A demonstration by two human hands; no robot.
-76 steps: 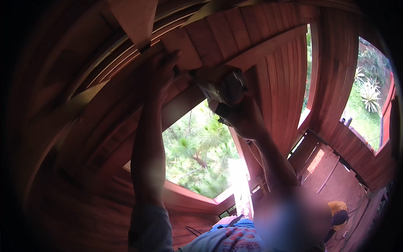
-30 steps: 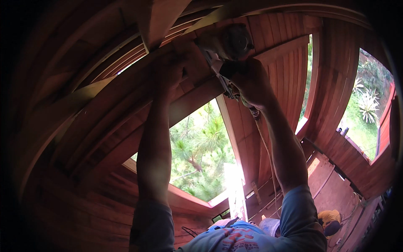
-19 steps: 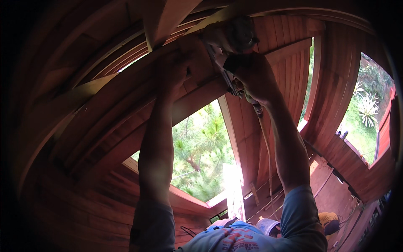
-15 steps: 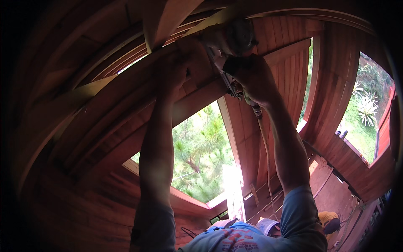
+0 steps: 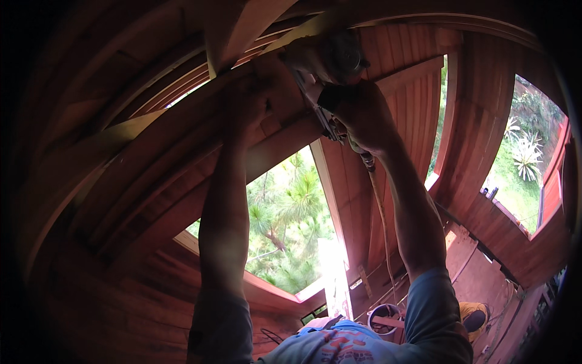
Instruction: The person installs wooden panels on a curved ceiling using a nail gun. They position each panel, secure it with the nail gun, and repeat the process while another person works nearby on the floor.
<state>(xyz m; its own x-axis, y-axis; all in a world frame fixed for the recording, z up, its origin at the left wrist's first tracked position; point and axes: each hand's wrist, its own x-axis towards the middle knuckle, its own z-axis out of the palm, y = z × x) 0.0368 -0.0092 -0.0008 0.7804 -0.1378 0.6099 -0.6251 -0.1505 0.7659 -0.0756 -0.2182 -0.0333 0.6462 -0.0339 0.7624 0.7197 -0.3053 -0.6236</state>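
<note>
Overhead, my right hand (image 5: 364,115) grips a dark pneumatic nailer (image 5: 327,57), its head held up against the reddish wooden boards (image 5: 285,106). An air hose (image 5: 381,206) hangs from the tool's lower end. My left hand (image 5: 245,103) is raised to the boards just left of the nailer, its fingers bent in deep shadow; what they grip, if anything, I cannot make out. A heavy beam (image 5: 233,30) runs above it.
Below are a window opening (image 5: 285,224) with trees outside, a bucket (image 5: 374,312) holding wood pieces, and a person (image 5: 474,317) in yellow on the plank floor (image 5: 485,285). Two more openings (image 5: 524,151) are at the right, in the plank wall.
Since the earliest frame the nailer and my right hand have risen higher against the boards. In the last second both hands have barely moved; more of the bucket now shows.
</note>
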